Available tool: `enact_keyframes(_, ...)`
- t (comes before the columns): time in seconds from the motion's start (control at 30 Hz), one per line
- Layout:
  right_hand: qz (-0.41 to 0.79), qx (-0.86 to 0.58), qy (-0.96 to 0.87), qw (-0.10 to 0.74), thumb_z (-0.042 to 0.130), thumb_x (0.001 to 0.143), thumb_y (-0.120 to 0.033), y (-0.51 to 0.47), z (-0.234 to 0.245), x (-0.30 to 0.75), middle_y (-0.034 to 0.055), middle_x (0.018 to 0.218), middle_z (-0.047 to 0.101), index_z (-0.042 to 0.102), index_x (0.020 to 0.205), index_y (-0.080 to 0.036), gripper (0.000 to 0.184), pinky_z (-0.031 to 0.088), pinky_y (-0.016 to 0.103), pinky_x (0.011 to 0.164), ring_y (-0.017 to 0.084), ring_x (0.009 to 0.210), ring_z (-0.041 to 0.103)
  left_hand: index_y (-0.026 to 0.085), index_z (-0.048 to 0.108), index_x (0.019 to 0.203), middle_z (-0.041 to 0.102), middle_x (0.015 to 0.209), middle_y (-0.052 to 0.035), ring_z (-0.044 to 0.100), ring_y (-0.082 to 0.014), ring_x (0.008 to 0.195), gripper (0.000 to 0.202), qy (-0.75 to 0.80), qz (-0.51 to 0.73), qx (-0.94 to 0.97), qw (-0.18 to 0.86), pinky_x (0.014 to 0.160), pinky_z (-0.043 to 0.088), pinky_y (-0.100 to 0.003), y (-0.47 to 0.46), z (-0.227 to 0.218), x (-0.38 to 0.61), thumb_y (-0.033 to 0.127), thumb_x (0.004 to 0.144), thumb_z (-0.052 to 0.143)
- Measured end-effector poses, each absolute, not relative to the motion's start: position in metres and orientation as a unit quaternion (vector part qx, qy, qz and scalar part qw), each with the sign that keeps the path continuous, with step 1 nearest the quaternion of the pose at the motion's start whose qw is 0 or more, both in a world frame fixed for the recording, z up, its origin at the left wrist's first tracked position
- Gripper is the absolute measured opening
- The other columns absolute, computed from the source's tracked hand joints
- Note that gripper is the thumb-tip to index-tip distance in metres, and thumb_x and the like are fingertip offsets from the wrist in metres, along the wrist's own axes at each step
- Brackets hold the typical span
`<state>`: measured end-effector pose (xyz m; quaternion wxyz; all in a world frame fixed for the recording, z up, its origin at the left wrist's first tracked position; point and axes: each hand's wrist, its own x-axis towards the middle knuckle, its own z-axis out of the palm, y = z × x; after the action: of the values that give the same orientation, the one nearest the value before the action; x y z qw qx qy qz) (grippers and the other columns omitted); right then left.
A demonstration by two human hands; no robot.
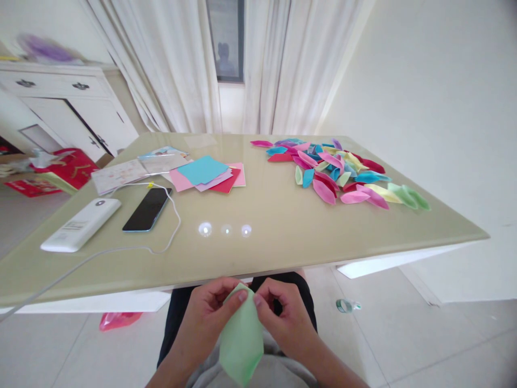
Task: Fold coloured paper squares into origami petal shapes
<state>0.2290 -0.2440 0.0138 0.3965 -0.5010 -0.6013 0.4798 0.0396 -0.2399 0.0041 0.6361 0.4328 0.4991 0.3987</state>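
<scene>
A light green folded paper (241,345) is held up over my lap, just in front of the table edge. My left hand (214,307) pinches its upper left part, with the thumb lying on the face of the paper. At the upper right edge, my right hand (283,312) pinches the same paper between thumb and fingers. The paper has pointed ends and a crease near its lower right. Flat coloured paper sheets (204,171) in blue, pink, red and lilac lie overlapped on the table. Many folded paper pieces (323,193) in mixed colours form a pile at the right.
On the left of the table (242,253) lie a white power bank (81,223), a dark-screened phone (148,209), a white cable (175,215) and printed plastic packets (121,175). A bottle (344,306) and a pink bag (119,320) are on the floor.
</scene>
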Motion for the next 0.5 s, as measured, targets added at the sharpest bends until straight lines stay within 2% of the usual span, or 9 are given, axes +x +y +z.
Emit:
enact_keyframes(0.07, 0.492, -0.493, -0.603, 0.389, 0.064, 0.092, -0.032, -0.243, 0.013, 0.229, -0.0021, 0.060, 0.053, 0.064, 0.070, -0.016, 0.028, 0.031, 0.022, 0.051, 0.010, 0.056, 0.043, 0.016, 0.079, 0.097, 0.078, 0.085, -0.0072, 0.068, -0.0176, 0.075, 0.034, 0.502, 0.403, 0.422, 0.638, 0.065, 0.052, -0.022, -0.240, 0.004, 0.040, 0.047, 0.084, 0.083)
enact_keyframes(0.17, 0.505, -0.493, -0.585, 0.400, 0.066, 0.093, -0.036, -0.240, 0.011, 0.230, -0.0025, 0.059, 0.053, 0.066, 0.072, -0.016, 0.029, 0.030, 0.021, 0.049, 0.009, 0.054, 0.042, 0.020, 0.073, 0.119, 0.080, 0.096, -0.0080, 0.070, -0.0175, 0.075, 0.045, 0.487, 0.427, 0.383, 0.658, 0.065, 0.052, -0.023, -0.241, 0.007, 0.043, 0.049, 0.086, 0.081)
enact_keyframes(0.27, 0.541, -0.494, -0.505, 0.456, 0.068, 0.095, -0.045, -0.237, 0.008, 0.231, -0.0020, 0.056, 0.058, 0.067, 0.079, -0.017, 0.033, 0.040, 0.020, 0.048, 0.010, 0.049, 0.051, 0.023, 0.060, 0.139, 0.078, 0.114, -0.0127, 0.074, -0.0221, 0.084, 0.065, 0.448, 0.461, 0.333, 0.690, 0.069, 0.055, -0.027, -0.246, 0.009, 0.046, 0.057, 0.086, 0.078)
enact_keyframes(0.4, 0.567, -0.491, -0.402, 0.526, 0.074, 0.091, -0.056, -0.232, 0.003, 0.235, 0.0016, 0.058, 0.068, 0.066, 0.087, -0.018, 0.039, 0.054, 0.023, 0.050, 0.014, 0.050, 0.064, 0.023, 0.054, 0.143, 0.073, 0.126, -0.0178, 0.074, -0.0323, 0.105, 0.082, 0.418, 0.500, 0.318, 0.689, 0.075, 0.058, -0.032, -0.254, 0.004, 0.047, 0.058, 0.077, 0.085)
enact_keyframes(0.5, 0.579, -0.487, -0.364, 0.543, 0.078, 0.086, -0.059, -0.229, -0.002, 0.236, 0.0032, 0.063, 0.072, 0.066, 0.089, -0.018, 0.043, 0.058, 0.024, 0.052, 0.017, 0.055, 0.070, 0.023, 0.055, 0.140, 0.073, 0.127, -0.0172, 0.074, -0.0314, 0.107, 0.075, 0.431, 0.517, 0.330, 0.661, 0.076, 0.060, -0.031, -0.256, 0.001, 0.045, 0.050, 0.077, 0.087)
